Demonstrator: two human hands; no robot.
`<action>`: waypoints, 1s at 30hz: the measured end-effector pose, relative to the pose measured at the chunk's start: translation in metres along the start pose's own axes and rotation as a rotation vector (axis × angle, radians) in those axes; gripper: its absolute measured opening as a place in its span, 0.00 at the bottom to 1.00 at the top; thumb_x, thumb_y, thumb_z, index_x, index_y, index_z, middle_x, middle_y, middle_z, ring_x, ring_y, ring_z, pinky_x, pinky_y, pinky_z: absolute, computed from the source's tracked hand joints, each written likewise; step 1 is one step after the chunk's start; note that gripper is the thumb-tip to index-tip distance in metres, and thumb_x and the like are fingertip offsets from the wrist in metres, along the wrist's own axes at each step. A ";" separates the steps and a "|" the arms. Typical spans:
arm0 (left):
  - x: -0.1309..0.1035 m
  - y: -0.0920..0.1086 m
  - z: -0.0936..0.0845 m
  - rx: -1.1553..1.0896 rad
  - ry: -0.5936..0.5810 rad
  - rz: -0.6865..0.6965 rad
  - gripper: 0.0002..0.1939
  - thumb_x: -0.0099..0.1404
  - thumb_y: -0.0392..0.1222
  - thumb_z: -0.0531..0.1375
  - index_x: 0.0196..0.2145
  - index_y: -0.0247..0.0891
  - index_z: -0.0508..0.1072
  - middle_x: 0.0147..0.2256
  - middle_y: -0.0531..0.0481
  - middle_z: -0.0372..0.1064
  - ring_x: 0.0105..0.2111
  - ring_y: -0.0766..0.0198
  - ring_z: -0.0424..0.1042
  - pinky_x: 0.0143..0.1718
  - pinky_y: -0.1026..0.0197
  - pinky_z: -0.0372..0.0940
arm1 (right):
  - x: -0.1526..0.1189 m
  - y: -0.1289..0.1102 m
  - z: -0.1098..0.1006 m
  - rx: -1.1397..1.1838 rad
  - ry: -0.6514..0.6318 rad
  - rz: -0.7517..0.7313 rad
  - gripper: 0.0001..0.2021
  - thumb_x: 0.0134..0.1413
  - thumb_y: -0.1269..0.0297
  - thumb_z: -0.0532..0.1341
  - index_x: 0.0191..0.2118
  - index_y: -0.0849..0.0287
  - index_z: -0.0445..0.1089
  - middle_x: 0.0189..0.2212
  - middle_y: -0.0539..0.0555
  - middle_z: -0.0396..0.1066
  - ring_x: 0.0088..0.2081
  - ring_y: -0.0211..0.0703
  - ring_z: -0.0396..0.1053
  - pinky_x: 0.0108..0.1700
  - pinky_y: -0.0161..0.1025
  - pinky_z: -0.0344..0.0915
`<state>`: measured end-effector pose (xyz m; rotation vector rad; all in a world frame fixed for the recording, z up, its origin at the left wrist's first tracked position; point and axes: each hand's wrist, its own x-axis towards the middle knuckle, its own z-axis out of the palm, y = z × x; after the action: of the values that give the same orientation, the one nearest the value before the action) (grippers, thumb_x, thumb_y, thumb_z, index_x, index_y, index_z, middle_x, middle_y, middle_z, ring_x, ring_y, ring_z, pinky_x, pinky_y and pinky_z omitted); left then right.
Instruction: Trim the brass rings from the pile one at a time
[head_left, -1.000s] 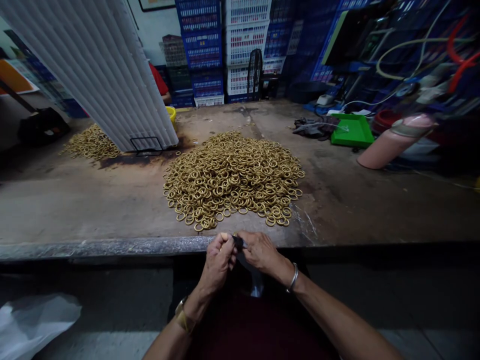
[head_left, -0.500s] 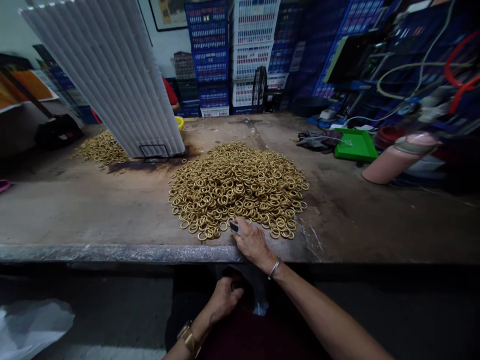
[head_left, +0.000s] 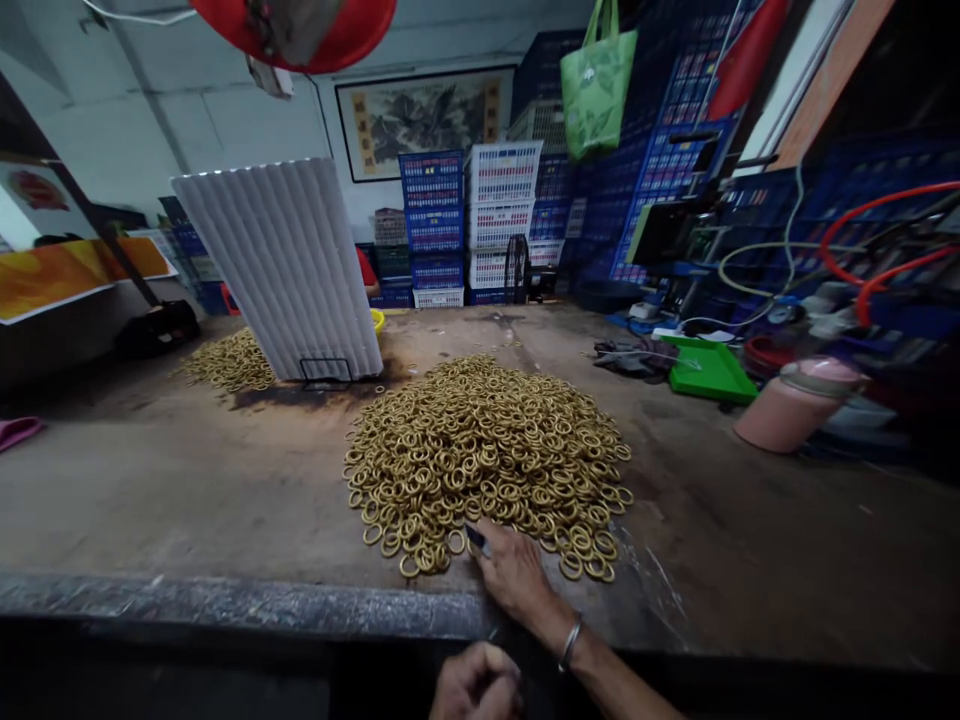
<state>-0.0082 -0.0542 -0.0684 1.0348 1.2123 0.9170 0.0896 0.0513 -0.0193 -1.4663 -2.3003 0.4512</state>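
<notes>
A heap of brass-coloured rings (head_left: 487, 440) lies spread on the worktable (head_left: 187, 490) in front of me. My right hand (head_left: 517, 578) is at the heap's near edge, palm down, fingers drawn together, with a loose ring (head_left: 457, 542) just left of the fingertips. A small dark piece (head_left: 475, 537) shows at its thumb side; I cannot tell whether it is worn or held. Below the table's front edge, my left hand (head_left: 478, 684) is curled closed, and whatever is inside its fingers is hidden. A metal bracelet (head_left: 571, 640) circles my right wrist.
A tall corrugated white panel (head_left: 285, 270) stands behind the heap, partly hiding a second ring pile (head_left: 229, 362) and a person in a red sleeve (head_left: 366, 270). At right are a green tray (head_left: 709, 370) and a pink bottle (head_left: 795, 405). Stacked crates (head_left: 502, 215) line the back.
My view has tilted up, so the table and heap sit lower in the picture. My right hand stays at the heap's near edge. My left hand shows farther right, its forearm now out of view.
</notes>
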 end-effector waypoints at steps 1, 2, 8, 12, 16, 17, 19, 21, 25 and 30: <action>-0.003 0.013 0.000 -0.056 0.074 -0.021 0.16 0.54 0.55 0.56 0.27 0.38 0.69 0.19 0.52 0.63 0.18 0.67 0.63 0.17 0.66 0.57 | -0.001 0.002 -0.002 0.048 -0.001 -0.010 0.08 0.52 0.69 0.51 0.36 0.57 0.66 0.29 0.52 0.71 0.31 0.40 0.67 0.32 0.33 0.54; -0.004 0.026 0.000 -0.079 0.144 0.002 0.16 0.55 0.55 0.55 0.30 0.38 0.69 0.19 0.54 0.61 0.16 0.69 0.60 0.15 0.68 0.54 | -0.003 0.005 -0.004 0.093 -0.005 -0.008 0.09 0.54 0.67 0.50 0.36 0.57 0.67 0.29 0.52 0.71 0.30 0.39 0.67 0.31 0.32 0.54; 0.008 0.073 -0.008 -0.138 0.337 0.142 0.17 0.54 0.51 0.58 0.36 0.35 0.67 0.20 0.55 0.62 0.17 0.71 0.60 0.16 0.70 0.56 | -0.012 0.010 -0.015 0.159 0.011 0.056 0.10 0.56 0.64 0.49 0.38 0.59 0.66 0.30 0.53 0.71 0.31 0.39 0.67 0.32 0.32 0.56; 0.012 0.067 -0.010 -0.190 0.371 0.111 0.15 0.54 0.49 0.58 0.35 0.34 0.66 0.22 0.55 0.62 0.17 0.72 0.61 0.16 0.71 0.57 | -0.010 0.001 -0.012 0.012 -0.039 -0.027 0.12 0.54 0.62 0.53 0.45 0.55 0.64 0.38 0.53 0.71 0.37 0.41 0.68 0.35 0.33 0.56; 0.005 0.060 -0.010 -0.199 0.369 0.083 0.11 0.54 0.44 0.56 0.33 0.34 0.66 0.20 0.56 0.61 0.16 0.72 0.60 0.15 0.70 0.57 | -0.003 -0.010 -0.006 -0.181 -0.072 0.008 0.10 0.55 0.61 0.52 0.42 0.55 0.65 0.36 0.54 0.71 0.35 0.43 0.68 0.30 0.35 0.54; 0.004 0.059 -0.010 -0.214 0.364 0.081 0.11 0.54 0.44 0.56 0.33 0.35 0.66 0.20 0.56 0.62 0.16 0.73 0.60 0.14 0.70 0.57 | -0.001 -0.012 -0.004 -0.218 -0.079 0.014 0.10 0.56 0.62 0.51 0.40 0.56 0.65 0.35 0.55 0.71 0.34 0.43 0.69 0.29 0.35 0.54; 0.003 0.058 -0.011 -0.236 0.364 0.073 0.10 0.54 0.43 0.56 0.32 0.35 0.65 0.19 0.57 0.61 0.15 0.73 0.59 0.14 0.70 0.57 | 0.000 -0.011 -0.001 -0.285 -0.086 0.010 0.09 0.54 0.66 0.51 0.38 0.58 0.65 0.33 0.56 0.71 0.31 0.43 0.68 0.27 0.35 0.52; 0.004 0.058 -0.012 -0.253 0.374 0.063 0.09 0.53 0.44 0.55 0.31 0.35 0.65 0.19 0.57 0.61 0.14 0.73 0.59 0.14 0.70 0.57 | 0.001 -0.007 0.002 -0.307 -0.081 -0.024 0.08 0.53 0.69 0.51 0.37 0.59 0.65 0.33 0.57 0.70 0.30 0.42 0.68 0.27 0.35 0.52; 0.009 0.060 -0.011 -0.268 0.369 0.057 0.10 0.52 0.41 0.55 0.33 0.34 0.65 0.21 0.56 0.62 0.15 0.73 0.60 0.14 0.70 0.57 | 0.002 0.008 0.005 -0.205 -0.032 -0.021 0.07 0.49 0.69 0.53 0.35 0.59 0.65 0.30 0.56 0.70 0.27 0.42 0.66 0.27 0.35 0.53; 0.019 0.063 -0.011 -0.255 0.367 0.111 0.20 0.53 0.39 0.53 0.46 0.35 0.61 0.24 0.56 0.62 0.15 0.72 0.59 0.13 0.70 0.57 | -0.003 0.019 -0.004 0.415 -0.159 0.065 0.10 0.48 0.57 0.52 0.24 0.57 0.61 0.17 0.49 0.63 0.20 0.38 0.59 0.24 0.34 0.55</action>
<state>-0.0176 -0.0171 -0.0135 0.7546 1.3035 1.3536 0.1075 0.0569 -0.0243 -1.3354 -2.1071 1.0277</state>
